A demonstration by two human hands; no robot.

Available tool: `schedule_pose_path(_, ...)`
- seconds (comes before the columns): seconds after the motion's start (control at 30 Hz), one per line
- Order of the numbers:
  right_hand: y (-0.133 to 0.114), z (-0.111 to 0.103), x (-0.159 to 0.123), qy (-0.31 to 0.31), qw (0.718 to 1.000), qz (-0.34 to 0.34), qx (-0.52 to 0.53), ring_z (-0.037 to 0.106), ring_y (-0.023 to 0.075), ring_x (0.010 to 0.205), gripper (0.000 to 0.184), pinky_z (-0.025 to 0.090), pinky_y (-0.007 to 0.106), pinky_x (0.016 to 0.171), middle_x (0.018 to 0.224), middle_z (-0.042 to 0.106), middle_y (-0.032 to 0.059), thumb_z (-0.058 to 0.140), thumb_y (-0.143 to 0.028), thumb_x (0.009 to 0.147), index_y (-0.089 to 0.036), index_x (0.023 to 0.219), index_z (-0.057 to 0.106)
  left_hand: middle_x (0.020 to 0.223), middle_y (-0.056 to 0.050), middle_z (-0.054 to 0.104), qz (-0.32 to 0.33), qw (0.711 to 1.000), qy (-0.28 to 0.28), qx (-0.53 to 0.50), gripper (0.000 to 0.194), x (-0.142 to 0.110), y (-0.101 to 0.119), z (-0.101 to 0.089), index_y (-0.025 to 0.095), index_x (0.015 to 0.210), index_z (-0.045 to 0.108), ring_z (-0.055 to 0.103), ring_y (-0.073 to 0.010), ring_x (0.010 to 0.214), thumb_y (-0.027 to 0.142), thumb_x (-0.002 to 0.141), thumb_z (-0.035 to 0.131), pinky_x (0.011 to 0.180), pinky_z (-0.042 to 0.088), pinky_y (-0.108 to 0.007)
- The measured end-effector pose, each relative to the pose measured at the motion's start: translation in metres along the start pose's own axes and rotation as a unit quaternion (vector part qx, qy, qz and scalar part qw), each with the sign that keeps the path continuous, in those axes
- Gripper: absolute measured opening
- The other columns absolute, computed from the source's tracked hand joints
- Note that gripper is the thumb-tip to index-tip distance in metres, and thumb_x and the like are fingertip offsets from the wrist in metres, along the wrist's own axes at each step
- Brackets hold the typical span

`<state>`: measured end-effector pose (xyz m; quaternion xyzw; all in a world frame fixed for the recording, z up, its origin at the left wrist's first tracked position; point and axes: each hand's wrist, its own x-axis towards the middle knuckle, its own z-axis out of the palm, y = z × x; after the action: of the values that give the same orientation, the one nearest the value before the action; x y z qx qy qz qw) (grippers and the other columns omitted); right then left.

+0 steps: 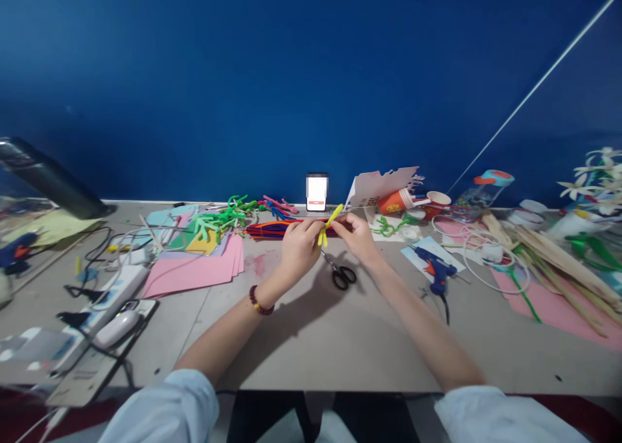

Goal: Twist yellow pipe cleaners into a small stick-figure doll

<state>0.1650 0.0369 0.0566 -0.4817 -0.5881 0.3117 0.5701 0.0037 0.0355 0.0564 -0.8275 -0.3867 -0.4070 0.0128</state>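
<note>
The left hand's (302, 241) grip is closed on one yellow fuzzy piece (336, 215) above the desk (340, 352); the right hand's (358, 236) fingertips draw together at its side, pinching or merely touching, I cannot tell. Outward come one pair of scissors (343, 276), one stem bundle (265, 230), one phone (317, 193), two glue guns (440, 268).

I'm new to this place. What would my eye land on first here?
Probably the bright yellow piece near the middle, at the fingertips of the left hand and right hand, with black-handled scissors on the table just below. Behind the hands, a phone with a glowing white screen stands out before the broad blue wall.
</note>
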Motion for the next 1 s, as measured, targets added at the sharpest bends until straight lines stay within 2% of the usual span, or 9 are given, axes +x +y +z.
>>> schedule_pose_path(0.23,-0.006,0.004,-0.003,-0.008,0.996,0.045,0.077,0.063,0.0184,0.071,0.032,0.056,0.036,0.071,0.075,0.065,0.0038,0.071,-0.050,0.069,-0.019,0.073,0.063,0.088,-0.006,0.069,-0.002,1.000,0.017,0.002,0.013,-0.002,-0.003,0.002,0.019,0.094,0.064,0.059,-0.0190,0.075,0.017,0.083,0.057,0.068,0.039,-0.030)
schedule_pose_path(0.37,-0.006,0.005,-0.004,-0.003,0.997,0.032,0.069,0.061,0.0171,0.071,0.032,0.054,0.033,0.070,0.076,0.065,0.0036,0.071,-0.049,0.070,-0.018,0.074,0.064,0.086,-0.007,0.069,-0.006,0.999,0.038,-0.021,0.011,-0.001,-0.003,0.002,0.018,0.090,0.066,0.060,-0.0170,0.072,0.021,0.086,0.056,0.067,0.041,-0.028)
schedule_pose_path(0.43,-0.005,0.005,-0.003,0.000,0.998,0.023,0.053,0.060,0.0160,0.070,0.030,0.053,0.032,0.069,0.076,0.064,0.0032,0.069,-0.048,0.072,-0.018,0.074,0.064,0.083,-0.007,0.069,-0.026,0.996,0.045,-0.069,0.015,0.001,-0.003,0.002,0.018,0.083,0.067,0.061,-0.0165,0.073,0.024,0.088,0.054,0.067,0.043,-0.027)
schedule_pose_path(0.5,-0.004,0.004,-0.002,0.003,0.999,0.013,0.040,0.058,0.0150,0.068,0.029,0.051,0.030,0.065,0.075,0.063,0.0026,0.069,-0.047,0.072,-0.018,0.073,0.064,0.082,-0.007,0.070,-0.070,0.984,0.034,-0.163,0.020,0.003,-0.003,0.003,0.017,0.079,0.067,0.063,-0.0158,0.072,0.028,0.089,0.054,0.066,0.045,-0.026)
schedule_pose_path(0.57,-0.004,0.005,-0.002,-0.001,0.999,0.000,0.037,0.058,0.0146,0.068,0.028,0.049,0.028,0.064,0.076,0.062,0.0026,0.068,-0.046,0.073,-0.019,0.073,0.064,0.077,-0.006,0.070,-0.137,0.949,0.018,-0.283,0.022,0.006,-0.004,0.003,0.016,0.080,0.068,0.063,-0.0152,0.068,0.034,0.087,0.058,0.062,0.047,-0.025)
schedule_pose_path(0.7,-0.004,0.005,-0.002,-0.019,0.998,-0.014,0.058,0.059,0.0153,0.073,0.028,0.051,0.030,0.068,0.084,0.062,0.0031,0.069,-0.046,0.074,-0.019,0.077,0.064,0.068,-0.005,0.069,-0.254,0.843,-0.012,-0.473,0.029,0.012,-0.005,0.002,0.013,0.077,0.069,0.064,-0.0157,0.062,0.042,0.075,0.069,0.062,0.051,-0.027)
schedule_pose_path(0.9,-0.005,0.003,-0.002,-0.058,0.993,0.008,0.103,0.061,0.0158,0.076,0.032,0.051,0.031,0.072,0.084,0.065,0.0028,0.070,-0.050,0.073,-0.020,0.085,0.064,0.063,-0.004,0.067,-0.331,0.731,-0.074,-0.592,0.028,0.016,-0.005,-0.002,0.012,0.071,0.070,0.062,-0.0135,0.059,0.039,0.067,0.076,0.061,0.049,-0.026)
schedule_pose_path(1.0,-0.006,0.001,0.000,-0.077,0.990,0.019,0.117,0.061,0.0156,0.074,0.038,0.051,0.030,0.070,0.082,0.066,0.0027,0.071,-0.055,0.071,-0.021,0.086,0.064,0.062,-0.003,0.066,-0.340,0.698,-0.089,-0.625,0.025,0.016,-0.004,-0.003,0.012,0.072,0.070,0.061,-0.0119,0.059,0.036,0.066,0.075,0.059,0.047,-0.023)
